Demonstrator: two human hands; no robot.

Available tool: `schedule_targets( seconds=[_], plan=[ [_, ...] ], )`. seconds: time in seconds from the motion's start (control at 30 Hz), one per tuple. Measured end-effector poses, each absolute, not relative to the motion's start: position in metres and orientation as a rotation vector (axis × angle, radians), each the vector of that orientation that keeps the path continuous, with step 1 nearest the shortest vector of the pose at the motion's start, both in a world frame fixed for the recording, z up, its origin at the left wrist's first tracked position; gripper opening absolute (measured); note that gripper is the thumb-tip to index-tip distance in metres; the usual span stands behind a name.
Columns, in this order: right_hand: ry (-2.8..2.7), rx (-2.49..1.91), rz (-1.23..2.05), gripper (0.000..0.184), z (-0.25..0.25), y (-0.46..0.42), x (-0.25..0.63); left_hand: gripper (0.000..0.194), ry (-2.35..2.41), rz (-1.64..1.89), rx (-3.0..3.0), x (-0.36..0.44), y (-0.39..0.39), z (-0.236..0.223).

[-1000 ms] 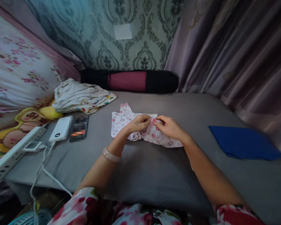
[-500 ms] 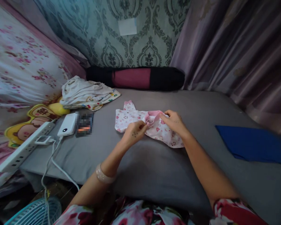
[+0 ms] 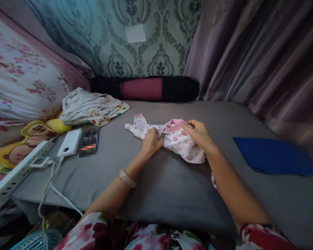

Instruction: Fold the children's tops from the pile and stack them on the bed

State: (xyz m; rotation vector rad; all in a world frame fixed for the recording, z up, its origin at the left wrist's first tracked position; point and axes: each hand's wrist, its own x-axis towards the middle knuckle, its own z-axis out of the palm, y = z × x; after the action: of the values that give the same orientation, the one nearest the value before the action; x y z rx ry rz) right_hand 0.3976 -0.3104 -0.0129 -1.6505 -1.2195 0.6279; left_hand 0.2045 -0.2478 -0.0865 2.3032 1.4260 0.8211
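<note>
A small white shirt (image 3: 181, 144) with pink prints and a pink collar band hangs bunched between my hands, over the middle of the grey surface. My left hand (image 3: 151, 141) is closed on the fabric left of the collar, fingers curled into it. Beside the collar's right end, my right hand (image 3: 198, 133) pinches the shirt between thumb and fingers. One pink-cuffed sleeve points away at the far left. Another bit of the printed cloth shows beneath my right forearm.
On the grey bed (image 3: 224, 121) lie a blue flat cloth (image 3: 273, 156) at right and crumpled white clothes (image 3: 91, 106) at back left. A black and maroon bolster (image 3: 143, 88) lines the wall. A power bank (image 3: 69, 143) and power strip (image 3: 22, 172) with cables sit left.
My left hand has shifted its grip onto the fabric left of the collar. The shirt is more gathered and partly raised, its left part crumpled. The view has turned slightly right.
</note>
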Motion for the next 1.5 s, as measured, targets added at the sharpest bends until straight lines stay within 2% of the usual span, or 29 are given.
schedule_targets(
  seconds=[0.2,0.43,0.67,0.8,0.97,1.23,1.33,1.43,1.5],
  plan=[
    [-1.215,-1.634,0.666,0.040,-0.002,-0.326,0.404,0.024,1.460,0.628,2.340,0.223,-0.244,-0.079],
    [-1.224,-1.622,0.757,0.045,0.002,-0.339,0.438,0.024,1.196,0.866,2.219,0.211,-0.222,-0.060],
    [-1.446,-1.557,0.899,0.038,0.028,-0.346,0.460,0.022,0.956,1.089,1.901,0.177,-0.207,0.002],
    [-1.529,-1.600,0.794,0.033,0.059,-0.345,0.461,0.023,0.848,0.966,1.999,0.151,-0.212,0.057],
    [-1.628,-1.633,0.648,0.036,0.099,-0.346,0.459,0.022,0.882,0.873,2.184,0.120,-0.220,0.116],
    [-1.842,-1.720,0.503,0.036,0.122,-0.324,0.455,0.022,0.966,0.717,2.401,0.113,-0.190,0.123],
    [-1.825,-1.731,0.269,0.035,0.140,-0.311,0.452,0.020,1.029,1.007,2.520,0.125,-0.185,0.132],
    [-1.628,-1.613,-0.234,0.031,0.158,-0.300,0.446,0.024,1.094,1.770,2.404,0.139,-0.190,0.148],
    [-1.564,-1.522,-0.464,0.030,0.163,-0.292,0.442,0.028,1.098,2.017,2.354,0.148,-0.189,0.155]
  ],
)
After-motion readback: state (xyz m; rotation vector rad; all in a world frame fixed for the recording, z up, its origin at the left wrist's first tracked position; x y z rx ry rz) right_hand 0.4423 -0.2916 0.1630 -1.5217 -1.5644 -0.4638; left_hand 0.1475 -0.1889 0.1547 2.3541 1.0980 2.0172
